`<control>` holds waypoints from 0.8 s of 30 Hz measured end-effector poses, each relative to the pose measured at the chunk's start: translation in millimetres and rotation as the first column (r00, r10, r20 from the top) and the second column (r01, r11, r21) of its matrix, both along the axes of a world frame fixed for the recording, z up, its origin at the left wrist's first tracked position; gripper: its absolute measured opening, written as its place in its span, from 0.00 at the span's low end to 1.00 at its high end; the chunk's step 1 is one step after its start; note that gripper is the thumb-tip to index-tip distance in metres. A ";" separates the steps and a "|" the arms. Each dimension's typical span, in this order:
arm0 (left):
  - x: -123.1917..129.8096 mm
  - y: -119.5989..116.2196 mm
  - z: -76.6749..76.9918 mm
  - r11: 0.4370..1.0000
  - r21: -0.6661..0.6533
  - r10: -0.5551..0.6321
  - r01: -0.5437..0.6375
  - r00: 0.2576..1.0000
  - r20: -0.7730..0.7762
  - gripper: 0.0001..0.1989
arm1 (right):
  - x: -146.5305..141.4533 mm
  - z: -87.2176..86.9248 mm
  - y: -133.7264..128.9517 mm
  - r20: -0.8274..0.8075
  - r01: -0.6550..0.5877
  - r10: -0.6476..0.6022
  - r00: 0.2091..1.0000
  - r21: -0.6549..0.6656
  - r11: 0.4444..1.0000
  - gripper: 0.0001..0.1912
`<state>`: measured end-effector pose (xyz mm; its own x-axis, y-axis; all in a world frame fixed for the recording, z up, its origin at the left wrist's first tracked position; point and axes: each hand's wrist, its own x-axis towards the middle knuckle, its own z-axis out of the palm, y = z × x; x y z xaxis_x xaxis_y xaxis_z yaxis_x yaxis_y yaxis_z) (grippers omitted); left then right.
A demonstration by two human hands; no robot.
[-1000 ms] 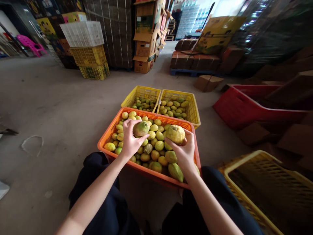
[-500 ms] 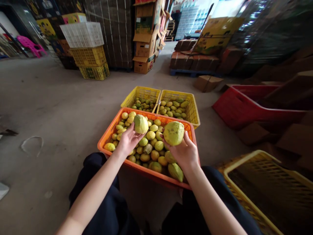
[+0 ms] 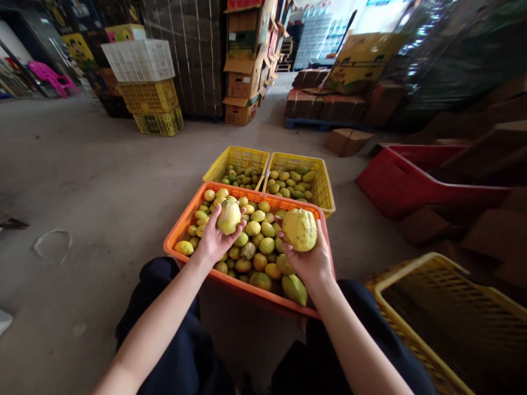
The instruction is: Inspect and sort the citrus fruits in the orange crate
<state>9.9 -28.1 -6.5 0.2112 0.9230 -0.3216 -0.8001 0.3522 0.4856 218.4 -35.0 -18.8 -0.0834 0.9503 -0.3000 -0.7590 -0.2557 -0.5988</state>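
Note:
My left hand (image 3: pixel 213 242) is closed around the lower side of a yellow-green citrus fruit (image 3: pixel 229 216), palm turned up. In my right hand (image 3: pixel 312 265) rests a larger, lumpy yellow-green citrus fruit (image 3: pixel 300 230), the fingers curled about its underside. Both fruits are held above an orange plastic crate (image 3: pixel 242 285), apart from each other. Many smaller yellow and green lemon-like fruits (image 3: pixel 258 227) fill that crate. One long, pointed green fruit (image 3: pixel 295 289) lies at its near right corner, below my right hand.
Two yellow crates (image 3: pixel 328 186) with more fruit stand just behind the orange one. A yellow crate (image 3: pixel 411 329) sits by my right knee, and a red bin (image 3: pixel 387 181) lies farther right among cardboard. Stacked crates (image 3: pixel 150 96) and boxes (image 3: pixel 241 85) line the back.
Both fruits have been turned in my hands and show other sides. The left fruit has shifted slightly left and down, the right one slightly right and down.

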 end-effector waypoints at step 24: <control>-7.7 0.2 -17.3 0.998 -0.033 0.049 -0.046 0.993 0.105 0.20 | 5.3 -13.4 -2.9 0.046 0.009 -0.008 0.999 -0.030 1.000 0.19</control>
